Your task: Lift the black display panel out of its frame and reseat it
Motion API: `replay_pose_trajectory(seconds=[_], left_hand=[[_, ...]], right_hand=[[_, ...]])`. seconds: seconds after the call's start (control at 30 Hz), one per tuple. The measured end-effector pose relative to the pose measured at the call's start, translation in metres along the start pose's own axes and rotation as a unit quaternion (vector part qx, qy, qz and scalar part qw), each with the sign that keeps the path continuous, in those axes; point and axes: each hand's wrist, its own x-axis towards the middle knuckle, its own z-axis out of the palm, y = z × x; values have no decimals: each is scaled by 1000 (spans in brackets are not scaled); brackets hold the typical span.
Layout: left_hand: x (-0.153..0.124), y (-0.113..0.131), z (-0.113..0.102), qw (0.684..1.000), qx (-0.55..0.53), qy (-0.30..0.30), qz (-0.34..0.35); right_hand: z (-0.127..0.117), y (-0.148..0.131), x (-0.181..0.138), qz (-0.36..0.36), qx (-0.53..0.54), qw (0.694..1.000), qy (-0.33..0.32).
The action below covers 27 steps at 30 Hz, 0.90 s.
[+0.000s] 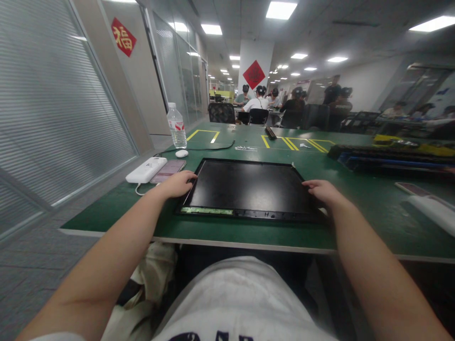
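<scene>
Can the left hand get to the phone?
Probably yes: the phone lies right beside the left hand, with nothing seen between them. The hand would just have to leave the edge of the black screen.

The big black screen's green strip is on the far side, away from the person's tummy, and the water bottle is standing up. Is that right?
Not quite: the green strip is on the near side of the black screen, as the head view shows. The water bottle is standing up.
</scene>
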Motion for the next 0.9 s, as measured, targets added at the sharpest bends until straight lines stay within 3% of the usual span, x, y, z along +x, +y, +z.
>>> replay_pose_trajectory(seconds=[0.33, 0.6, 0.77, 0.9], left_hand=[[0, 2, 3, 1000, -19, -8, -23], [-2, 2, 2, 991, -121, -2, -49], [-1, 2, 2, 968, -242, 27, -63], [-2, 10, 0, 928, -361, 45, -79]], right_hand=[[2, -5, -3, 14, -22, 999, 21], [1, -6, -2, 1, -49, 998, 35], [2, -4, 0, -5, -56, 998, 37], [3, -4, 1, -8, -60, 997, 40]])
